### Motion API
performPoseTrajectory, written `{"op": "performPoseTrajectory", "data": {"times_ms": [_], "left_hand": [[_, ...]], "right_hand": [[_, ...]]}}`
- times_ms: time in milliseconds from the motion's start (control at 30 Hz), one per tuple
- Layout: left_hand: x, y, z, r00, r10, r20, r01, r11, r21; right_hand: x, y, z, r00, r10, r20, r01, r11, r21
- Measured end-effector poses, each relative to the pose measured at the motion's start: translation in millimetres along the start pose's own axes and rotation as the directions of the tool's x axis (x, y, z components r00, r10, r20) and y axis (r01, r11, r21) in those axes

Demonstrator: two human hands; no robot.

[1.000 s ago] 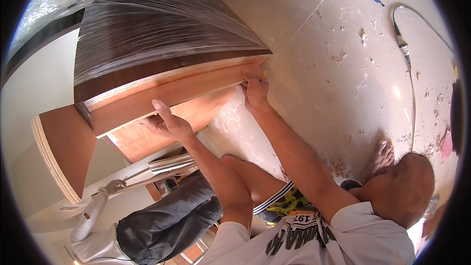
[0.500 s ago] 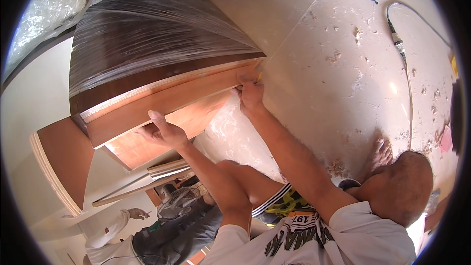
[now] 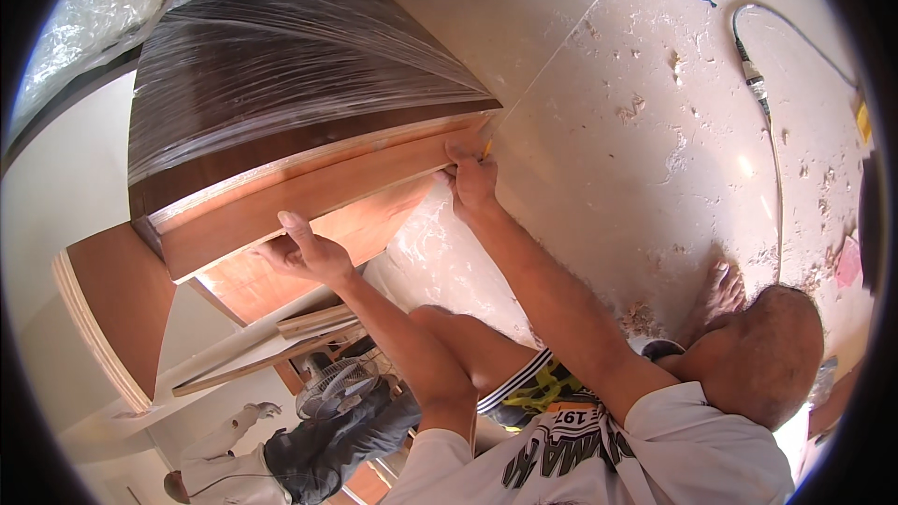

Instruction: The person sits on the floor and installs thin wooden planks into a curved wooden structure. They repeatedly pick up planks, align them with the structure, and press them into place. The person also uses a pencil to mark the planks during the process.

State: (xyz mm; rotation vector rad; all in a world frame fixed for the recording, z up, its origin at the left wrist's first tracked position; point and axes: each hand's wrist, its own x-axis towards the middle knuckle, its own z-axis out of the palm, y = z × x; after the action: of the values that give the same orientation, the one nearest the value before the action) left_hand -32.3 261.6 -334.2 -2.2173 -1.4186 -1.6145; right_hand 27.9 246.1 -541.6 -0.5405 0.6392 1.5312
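A long reddish-brown wooden strip (image 3: 309, 194) runs along the open front edge of a cabinet (image 3: 299, 51) wrapped in clear film. My left hand (image 3: 313, 254) grips its lower edge left of the middle, fingers underneath and thumb pointing up. At the far right end my right hand (image 3: 474, 185) closes around the same strip. A yellow pencil (image 3: 487, 147) sticks out by the fingers of that hand. Lighter wooden panels (image 3: 271, 276) show inside the cabinet, below the strip. My fingertips under the strip are partly hidden.
Left of the cabinet stands a curved-edge wooden panel (image 3: 122, 304). Loose boards (image 3: 271, 355) and a fan (image 3: 337, 385) lie beyond my left arm, near a person in dark trousers (image 3: 327, 454). A cable with a connector (image 3: 756, 84) crosses the shaving-strewn floor (image 3: 655, 206) at right.
My hands keep their hold on the strip with hardly any movement. The view has shifted slightly. At the lower left, the other person has moved, and their arm is held differently.
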Motion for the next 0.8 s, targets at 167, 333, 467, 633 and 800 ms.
{"op": "performPoseTrajectory", "data": {"times_ms": [167,333,467,633,800], "left_hand": [[-0.1,4.1,5.5,1.000,0.000,-0.029,0.001,1.000,0.023],[-0.2,6.4,7.3,0.999,-0.001,-0.033,0.001,1.000,0.028],[-1.0,4.0,4.0,1.000,-0.010,-0.027,0.011,0.999,0.037],[0.1,1.1,-0.7,0.999,0.015,0.031,-0.016,0.999,0.042],[-0.6,-0.3,1.9,0.999,-0.018,-0.031,0.017,1.000,-0.017]], "right_hand": [[-0.8,-1.3,2.3,0.999,-0.014,-0.030,0.014,1.000,0.003],[0.7,-4.3,0.8,1.000,-0.007,-0.003,0.007,1.000,-0.005],[-0.7,-6.6,2.2,1.000,-0.001,0.008,0.001,1.000,0.001],[-1.6,-8.3,3.4,1.000,0.010,-0.009,-0.010,1.000,0.008],[-3.0,-7.6,3.1,1.000,0.015,0.011,-0.015,1.000,0.002]]}}
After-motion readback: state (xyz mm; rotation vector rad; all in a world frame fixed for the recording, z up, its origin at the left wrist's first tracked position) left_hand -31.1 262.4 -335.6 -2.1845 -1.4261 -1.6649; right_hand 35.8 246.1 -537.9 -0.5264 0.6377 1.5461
